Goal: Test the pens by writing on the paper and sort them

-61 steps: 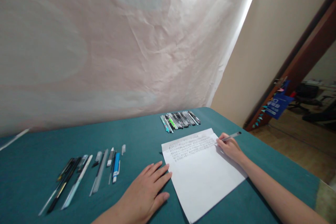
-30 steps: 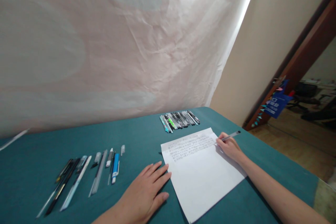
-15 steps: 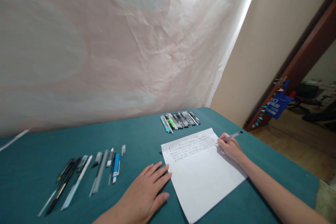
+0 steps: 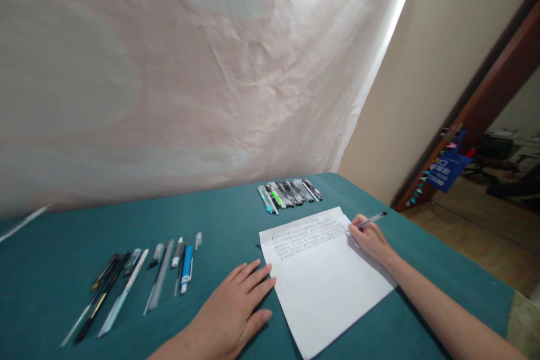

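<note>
My right hand (image 4: pixel 370 241) is closed around a clear-barrelled pen (image 4: pixel 371 219) with a dark end, its tip at the right end of the written lines. Under that hand lies a white sheet of paper (image 4: pixel 324 298), its upper part covered with several rows of small dark handwriting. My left hand (image 4: pixel 240 304) rests flat with fingers spread, fingertips at the paper's left edge. Left of it, a blue pen (image 4: pixel 186 270) lies beside a clear cap (image 4: pixel 198 241).
Several pens lie in a row (image 4: pixel 291 194) at the back of the green tablecloth (image 4: pixel 228 214). More disassembled pens and tubes (image 4: pixel 113 292) are spread on the left. Behind the table hangs a pale wrinkled sheet (image 4: pixel 189 79); a doorway opens at right.
The pen's upper end has shifted slightly left and down as my right hand moves a little at the paper. My left hand stays put.
</note>
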{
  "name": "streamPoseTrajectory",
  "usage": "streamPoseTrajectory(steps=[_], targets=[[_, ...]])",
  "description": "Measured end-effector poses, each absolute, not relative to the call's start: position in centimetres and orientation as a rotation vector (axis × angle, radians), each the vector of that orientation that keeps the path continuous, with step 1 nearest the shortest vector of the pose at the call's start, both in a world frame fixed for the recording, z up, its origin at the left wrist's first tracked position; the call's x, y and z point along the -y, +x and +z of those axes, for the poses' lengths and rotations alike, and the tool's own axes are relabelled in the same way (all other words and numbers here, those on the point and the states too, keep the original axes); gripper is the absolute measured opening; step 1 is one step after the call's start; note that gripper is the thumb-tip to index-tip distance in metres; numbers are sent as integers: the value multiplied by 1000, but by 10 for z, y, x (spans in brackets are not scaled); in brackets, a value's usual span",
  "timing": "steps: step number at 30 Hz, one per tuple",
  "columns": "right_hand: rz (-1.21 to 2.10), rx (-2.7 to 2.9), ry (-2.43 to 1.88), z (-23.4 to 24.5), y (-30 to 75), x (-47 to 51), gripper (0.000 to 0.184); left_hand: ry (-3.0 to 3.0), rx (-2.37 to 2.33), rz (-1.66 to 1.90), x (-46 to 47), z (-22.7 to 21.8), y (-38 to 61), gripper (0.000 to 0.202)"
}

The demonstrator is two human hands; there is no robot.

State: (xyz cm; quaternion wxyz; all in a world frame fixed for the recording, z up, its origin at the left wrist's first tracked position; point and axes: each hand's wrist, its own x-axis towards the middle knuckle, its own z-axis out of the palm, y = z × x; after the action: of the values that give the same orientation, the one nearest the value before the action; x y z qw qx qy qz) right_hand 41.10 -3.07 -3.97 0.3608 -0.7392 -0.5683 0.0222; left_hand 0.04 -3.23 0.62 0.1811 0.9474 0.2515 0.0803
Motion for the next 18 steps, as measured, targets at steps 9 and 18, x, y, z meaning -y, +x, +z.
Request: streamPoseTrajectory(steps=[9,18], targets=[[64,1475,-1898,-43,414,30,18,2687,-721,188,33,6,1,46],[49,1498,-1887,-44,415,29,16,2679,-699,252,31,4,1,45]])
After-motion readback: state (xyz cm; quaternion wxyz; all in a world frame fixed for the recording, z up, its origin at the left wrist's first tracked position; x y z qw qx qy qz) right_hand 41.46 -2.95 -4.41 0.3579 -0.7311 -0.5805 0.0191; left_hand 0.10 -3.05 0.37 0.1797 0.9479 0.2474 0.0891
